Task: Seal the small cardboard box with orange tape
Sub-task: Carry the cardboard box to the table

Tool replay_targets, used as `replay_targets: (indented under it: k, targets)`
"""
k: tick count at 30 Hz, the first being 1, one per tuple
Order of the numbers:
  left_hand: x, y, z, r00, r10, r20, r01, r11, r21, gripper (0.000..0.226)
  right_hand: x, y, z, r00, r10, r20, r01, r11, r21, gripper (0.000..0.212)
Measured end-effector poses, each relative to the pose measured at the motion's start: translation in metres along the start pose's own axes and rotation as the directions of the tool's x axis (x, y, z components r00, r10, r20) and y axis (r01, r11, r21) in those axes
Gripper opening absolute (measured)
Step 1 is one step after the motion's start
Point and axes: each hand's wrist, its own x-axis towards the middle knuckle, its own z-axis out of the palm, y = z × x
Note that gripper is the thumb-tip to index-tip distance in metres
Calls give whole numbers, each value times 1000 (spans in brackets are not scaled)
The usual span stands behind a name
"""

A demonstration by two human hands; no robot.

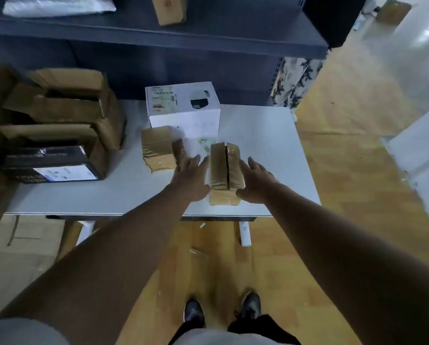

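A: Cardboard flaps meet, but the seam on the small box gapes dark, in front of the white carton.

B: Left hand and right hand flank it, fingers spread straight, gripping nothing.

A: No orange tape visible anywhere. I'd say sealing hasn't begun.

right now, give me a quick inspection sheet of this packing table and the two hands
surface: white table, bare at right
job's things: small brown cardboard box, top seam open; no orange tape seen
clutter: second small brown taped box; white printed carton; black box; stacked open brown cartons
grippers: left hand and right hand open, flanking the box
cables: nothing seen
surroundings: dark blue shelving; wooden floor
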Motion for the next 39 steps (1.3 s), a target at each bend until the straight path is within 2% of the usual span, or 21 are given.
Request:
replay_targets:
  k: [3, 6, 9, 17, 25, 29, 34, 39]
  targets:
    - [3, 13, 16, 993, 21, 115, -27, 998, 49, 76, 4, 3, 15, 990, 75, 117, -75, 997, -4, 97]
    - [8, 19, 30, 989, -8, 146, -1, 998, 61, 73, 8, 4, 33, 991, 47, 128, -51, 998, 24, 92]
    - [13, 23, 33, 998, -21, 66, 19, 999, 36, 68, 10, 7, 42, 995, 34, 94, -43, 994, 104, 88]
    - [21, 26, 35, 983, 22, -183, -8, 997, 80, 41, 16, 17, 42, 996, 12, -85, -2, 994, 112, 67]
    - [40, 39, 7, 934, 168, -316, -161, 986, 48, 42, 11, 32, 15, 967, 73, -244, -29, 983, 180, 63]
    - [52, 64, -4, 911, 272, -311, -272, 961, 47, 40, -5, 57, -1, 941, 147, -304, -98, 980, 172, 60]
    - [69, 137, -21, 857, 444, -260, -438, 895, 83, 38, -40, 112, -18, 879, 323, -351, -244, 937, 250, 63]
    - [77, 232, -27, 793, 585, -169, -573, 811, 117, 35, -91, 182, -23, 772, 495, -398, -394, 865, 312, 60]
